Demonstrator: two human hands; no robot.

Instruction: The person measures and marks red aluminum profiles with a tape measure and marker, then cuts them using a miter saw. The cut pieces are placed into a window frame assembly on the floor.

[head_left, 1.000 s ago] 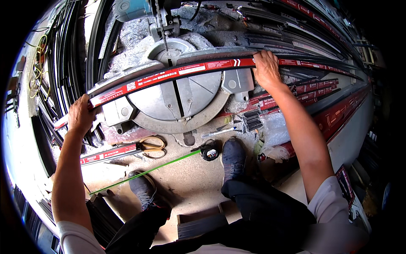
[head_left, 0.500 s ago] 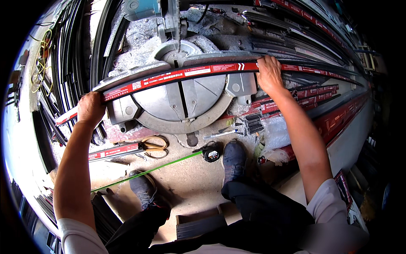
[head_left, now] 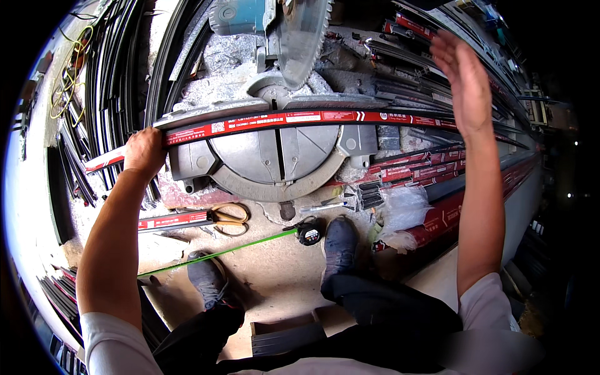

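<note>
A long metal profile with red film [head_left: 300,119] lies across the bed of a miter saw [head_left: 250,153], along its fence. My left hand [head_left: 145,150] is closed around the profile at the left of the saw bed. Raised above the far right part of the profile, my right hand [head_left: 469,84] is off it, with fingers stretched out and nothing in them. The toothed saw blade [head_left: 303,47] hangs above the back of the bed, beside the blue motor housing [head_left: 236,17].
A tape measure [head_left: 309,231] with its green blade drawn out lies on the floor between my shoes, near scissors [head_left: 230,217] and a pen [head_left: 325,206]. Dark profiles [head_left: 115,75] are stacked at left; red-wrapped profiles [head_left: 425,167] and crumpled plastic film [head_left: 403,206] lie at right.
My right hand has let go of the profile and lifted up and to the right, its fingers now outstretched. My left hand keeps its hold. The view has shifted slightly, showing more of the blade.
</note>
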